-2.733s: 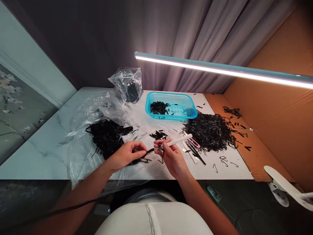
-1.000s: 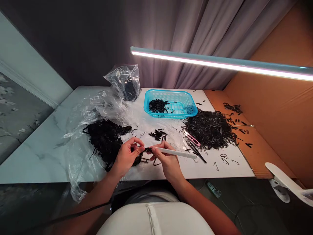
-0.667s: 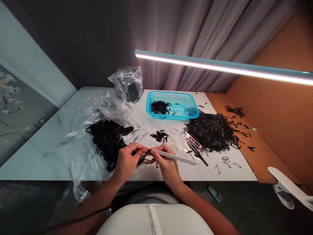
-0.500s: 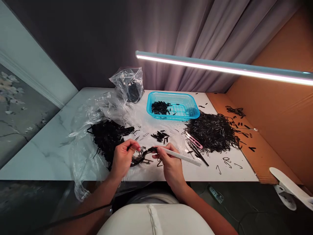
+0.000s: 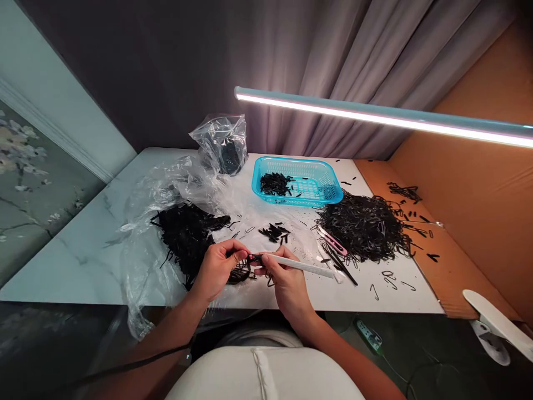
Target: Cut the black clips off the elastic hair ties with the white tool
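Note:
My left hand point(image 5: 217, 270) pinches a thin black strip point(image 5: 255, 259) between finger and thumb, over the white marble table point(image 5: 75, 272). My right hand point(image 5: 287, 279) grips a white pen-like tool point(image 5: 302, 266), its tip at the same strip. A small tangle of black strips point(image 5: 240, 275) lies just below my hands, partly hidden by them. A large heap of black strips point(image 5: 186, 238) sits left of my left hand, and a bigger looped heap point(image 5: 365, 228) lies to the right of my right hand.
A turquoise plastic basket point(image 5: 291, 160) holding short black pieces stands at the back. A pink-handled tool point(image 5: 332, 241) lies by the right heap. Transparent plastic sheeting point(image 5: 144, 272) spreads left, and a cardboard sheet point(image 5: 391, 191) lines the right side.
My hands have come closer together, and the loose black tangle has drawn in beneath them. The white tool's tip now sits at the strip in my left fingers.

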The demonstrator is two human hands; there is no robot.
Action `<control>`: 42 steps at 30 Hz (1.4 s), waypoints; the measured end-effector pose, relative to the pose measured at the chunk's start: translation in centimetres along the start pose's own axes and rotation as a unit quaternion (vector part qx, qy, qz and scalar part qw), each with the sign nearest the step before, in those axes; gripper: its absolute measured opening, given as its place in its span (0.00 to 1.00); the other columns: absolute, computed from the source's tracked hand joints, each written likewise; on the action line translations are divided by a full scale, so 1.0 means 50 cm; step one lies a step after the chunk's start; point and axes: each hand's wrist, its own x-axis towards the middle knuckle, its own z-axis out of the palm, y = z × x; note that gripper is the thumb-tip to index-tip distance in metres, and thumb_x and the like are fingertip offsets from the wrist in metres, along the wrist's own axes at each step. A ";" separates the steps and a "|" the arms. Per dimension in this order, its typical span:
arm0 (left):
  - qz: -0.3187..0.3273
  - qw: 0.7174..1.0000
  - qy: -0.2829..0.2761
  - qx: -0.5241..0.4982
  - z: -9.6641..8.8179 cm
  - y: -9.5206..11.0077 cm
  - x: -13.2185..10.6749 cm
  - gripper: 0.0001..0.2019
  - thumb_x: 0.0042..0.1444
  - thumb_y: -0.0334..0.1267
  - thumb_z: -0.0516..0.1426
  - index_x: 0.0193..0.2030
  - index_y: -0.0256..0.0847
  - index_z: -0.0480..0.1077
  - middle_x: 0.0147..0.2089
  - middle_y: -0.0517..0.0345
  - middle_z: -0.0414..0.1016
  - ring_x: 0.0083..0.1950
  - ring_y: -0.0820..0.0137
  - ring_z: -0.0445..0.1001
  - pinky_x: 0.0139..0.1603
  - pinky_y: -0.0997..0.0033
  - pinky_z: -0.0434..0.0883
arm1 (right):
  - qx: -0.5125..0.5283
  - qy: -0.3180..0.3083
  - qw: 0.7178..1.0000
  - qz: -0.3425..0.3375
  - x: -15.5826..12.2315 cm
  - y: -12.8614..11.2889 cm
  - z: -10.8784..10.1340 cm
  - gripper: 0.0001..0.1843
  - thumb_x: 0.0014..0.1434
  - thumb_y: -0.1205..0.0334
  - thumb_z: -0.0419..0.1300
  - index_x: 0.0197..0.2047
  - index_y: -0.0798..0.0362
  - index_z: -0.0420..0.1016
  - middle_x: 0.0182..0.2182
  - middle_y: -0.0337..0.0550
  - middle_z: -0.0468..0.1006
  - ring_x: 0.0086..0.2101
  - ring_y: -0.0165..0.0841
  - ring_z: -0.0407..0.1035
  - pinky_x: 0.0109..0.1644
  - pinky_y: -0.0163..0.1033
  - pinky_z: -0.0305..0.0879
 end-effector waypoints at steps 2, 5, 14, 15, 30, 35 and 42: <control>0.007 0.998 -0.003 0.055 -0.010 0.002 0.008 0.07 0.58 0.38 0.59 0.31 0.39 0.75 0.30 0.61 0.76 0.34 0.71 0.71 0.39 0.72 0.65 | 0.026 0.004 0.999 0.021 0.001 0.003 -0.004 0.15 0.56 0.59 0.67 0.30 0.54 0.63 0.36 0.44 0.80 0.33 0.31 0.76 0.39 0.36 0.73; 0.019 0.990 -0.028 0.135 -0.022 0.014 0.017 0.08 0.60 0.36 0.57 0.32 0.39 0.75 0.32 0.60 0.77 0.35 0.71 0.73 0.40 0.72 0.65 | 0.056 0.005 0.996 0.063 0.003 0.003 -0.010 0.16 0.54 0.59 0.68 0.30 0.54 0.63 0.35 0.44 0.79 0.35 0.33 0.76 0.41 0.37 0.73; 0.019 0.991 -0.077 0.105 -0.022 0.029 0.020 0.08 0.58 0.40 0.59 0.36 0.39 0.77 0.34 0.57 0.79 0.38 0.68 0.75 0.42 0.71 0.67 | 0.066 -0.005 0.998 0.023 0.020 -0.005 -0.010 0.13 0.55 0.56 0.67 0.32 0.52 0.66 0.36 0.40 0.75 0.34 0.30 0.71 0.25 0.30 0.65; 0.013 0.991 -0.081 0.102 -0.023 0.026 0.020 0.08 0.58 0.39 0.58 0.36 0.39 0.77 0.34 0.57 0.79 0.37 0.69 0.74 0.41 0.71 0.67 | 0.071 -0.010 0.997 0.026 0.022 -0.005 -0.010 0.13 0.56 0.56 0.66 0.33 0.52 0.66 0.35 0.41 0.75 0.33 0.30 0.71 0.25 0.30 0.63; 0.009 0.914 -0.260 0.312 -0.130 0.067 0.034 0.09 0.52 0.29 0.55 0.28 0.43 0.76 0.28 0.60 0.77 0.30 0.71 0.71 0.33 0.75 0.63 | -0.054 -0.082 0.994 0.042 -0.001 -0.017 -0.026 0.15 0.60 0.51 0.61 0.34 0.55 0.70 0.27 0.39 0.74 0.25 0.26 0.66 0.31 0.33 0.60; -0.034 0.959 -0.188 0.208 -0.157 0.078 0.040 0.07 0.56 0.39 0.58 0.31 0.42 0.77 0.29 0.56 0.78 0.32 0.68 0.74 0.35 0.72 0.67 | -0.016 -0.065 0.998 0.016 0.008 -0.041 -0.039 0.12 0.59 0.54 0.64 0.34 0.55 0.72 0.30 0.40 0.73 0.30 0.29 0.71 0.33 0.34 0.67; -0.095 0.986 -0.126 -0.048 -0.099 0.084 0.018 0.15 0.55 0.48 0.62 0.35 0.35 0.76 0.28 0.51 0.77 0.22 0.78 0.57 0.22 0.74 0.54 | -0.028 -0.038 0.999 -0.004 -0.002 -0.013 -0.018 0.10 0.57 0.55 0.65 0.34 0.53 0.76 0.37 0.43 0.75 0.37 0.34 0.74 0.43 0.41 0.76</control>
